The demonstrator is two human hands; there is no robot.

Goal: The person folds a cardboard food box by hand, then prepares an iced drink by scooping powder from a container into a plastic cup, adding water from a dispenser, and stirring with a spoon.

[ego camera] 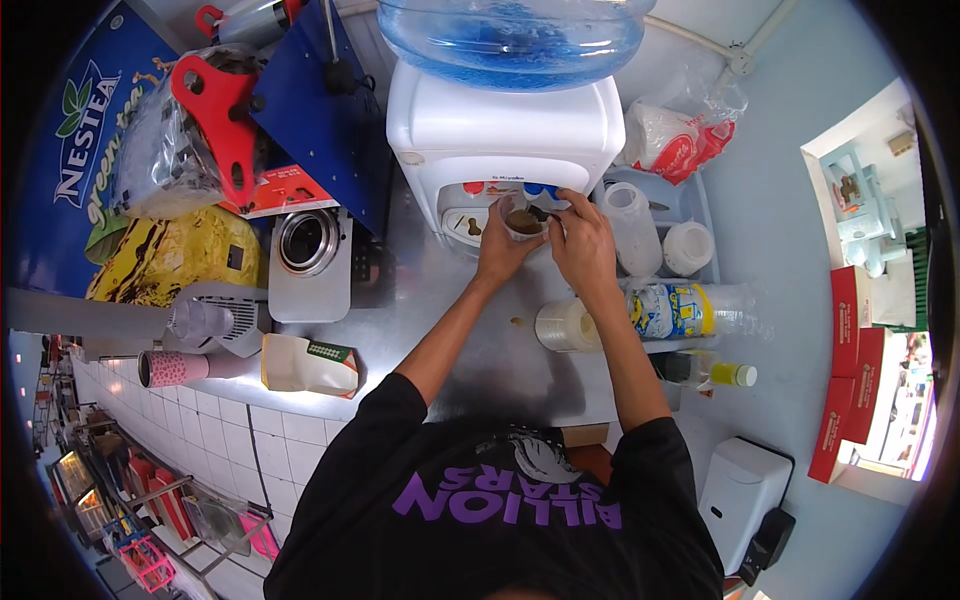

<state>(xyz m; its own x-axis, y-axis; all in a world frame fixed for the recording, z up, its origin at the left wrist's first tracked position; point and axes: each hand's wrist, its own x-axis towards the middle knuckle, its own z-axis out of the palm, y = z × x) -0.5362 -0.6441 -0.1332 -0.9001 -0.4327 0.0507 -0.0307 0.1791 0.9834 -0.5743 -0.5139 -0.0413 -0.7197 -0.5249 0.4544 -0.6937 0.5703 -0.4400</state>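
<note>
My left hand [504, 244] is wrapped around a clear plastic cup [517, 231] with brown contents, tilted in front of the white water dispenser [504, 120]. Beside it is my right hand [585, 244], its index finger at or close to the blue tap [541, 192]. The right thumb is near the cup's rim, by a small dark item [538, 214] that may be a spoon. Whether the right fingers grip this item is hard to see. A red tap [473, 188] sits left of the blue one, above the drip tray [463, 225].
A blue-tinted water bottle [517, 45] tops the dispenser. Right of my arm lie stacked plastic lids or cups [564, 325], a translucent jar [634, 229] and a capped bottle [731, 374]. Leftward on the metal counter [450, 330] stand a cup sealer [309, 277], a paper box [307, 366] and a pink tumbler [172, 368].
</note>
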